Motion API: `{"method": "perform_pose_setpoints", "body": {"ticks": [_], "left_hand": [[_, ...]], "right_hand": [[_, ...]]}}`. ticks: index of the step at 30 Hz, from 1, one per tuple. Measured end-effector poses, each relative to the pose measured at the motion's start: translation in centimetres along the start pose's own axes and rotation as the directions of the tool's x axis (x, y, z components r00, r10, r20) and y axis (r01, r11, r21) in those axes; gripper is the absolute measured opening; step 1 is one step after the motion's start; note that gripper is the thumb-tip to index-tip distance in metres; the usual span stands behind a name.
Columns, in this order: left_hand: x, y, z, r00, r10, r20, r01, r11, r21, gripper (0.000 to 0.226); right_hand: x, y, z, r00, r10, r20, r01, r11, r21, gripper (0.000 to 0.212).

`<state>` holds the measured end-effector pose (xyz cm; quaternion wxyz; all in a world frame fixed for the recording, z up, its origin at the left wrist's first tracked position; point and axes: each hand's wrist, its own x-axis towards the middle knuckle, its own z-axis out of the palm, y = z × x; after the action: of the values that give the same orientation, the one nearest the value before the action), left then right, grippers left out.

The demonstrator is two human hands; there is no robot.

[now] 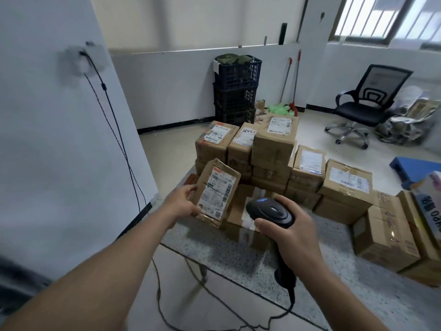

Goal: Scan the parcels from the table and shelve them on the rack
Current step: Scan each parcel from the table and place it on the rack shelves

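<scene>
The held parcel (216, 193) stands left of the scanner (270, 211), stacked parcels (274, 144) behind both on the table (238, 254).

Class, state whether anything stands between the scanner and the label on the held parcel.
Nothing visible does. The left hand holds the parcel with its label turned toward the scanner in the right hand; only open space lies between.

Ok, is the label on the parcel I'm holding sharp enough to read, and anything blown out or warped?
Head view: the label shows barcodes, but its fine print is too soft; head view: the window is blown out, and the panel edge slants.
</scene>
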<state>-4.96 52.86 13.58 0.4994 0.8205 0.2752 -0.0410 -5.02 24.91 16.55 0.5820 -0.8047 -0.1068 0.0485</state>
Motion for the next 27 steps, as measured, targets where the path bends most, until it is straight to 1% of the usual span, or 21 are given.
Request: {"method": "perform_pose_setpoints", "body": {"ticks": [5,9,10,16,21,25,27], "left_hand": [[-0.9,0.9,-7.4,0.994,0.107,0.011,-0.108,0.986,0.128,0.073],[-2.3,1.9,-12.4,0.982,0.19,-0.015,-0.179,0.947,0.266,0.07],[-2.7,2.1,-13.4,0.98,0.2,-0.023,-0.186,0.942,0.279,0.069],[-5.0,2.5,-18.3,0.969,0.233,-0.081,-0.187,0.909,0.372,0.066],[-7.4,2.3,-20.7,0.963,0.232,-0.135,-0.164,0.907,0.388,0.068],[-9.3,2.3,-21.8,0.956,0.226,-0.186,-0.138,0.908,0.395,0.066],[-10.4,2.2,-22.2,0.953,0.219,-0.208,-0.121,0.908,0.402,0.066]], "right_hand": [[-1.4,-3.4,3.5,0.994,-0.096,0.047,0.1,0.991,-0.083,0.08],[-2.6,-6.2,6.3,0.985,-0.164,0.058,0.168,0.984,-0.056,0.096],[-2.9,-6.8,6.9,0.981,-0.185,0.058,0.188,0.98,-0.059,0.096],[-4.2,-9.8,9.2,0.963,-0.249,0.1,0.252,0.968,-0.018,0.075],[-5.3,-11.7,9.8,0.935,-0.303,0.186,0.305,0.952,0.021,0.079],[-5.7,-12.4,9.6,0.92,-0.323,0.224,0.318,0.946,0.057,0.072],[-5.9,-12.8,9.5,0.913,-0.327,0.245,0.323,0.945,0.059,0.078]]}}
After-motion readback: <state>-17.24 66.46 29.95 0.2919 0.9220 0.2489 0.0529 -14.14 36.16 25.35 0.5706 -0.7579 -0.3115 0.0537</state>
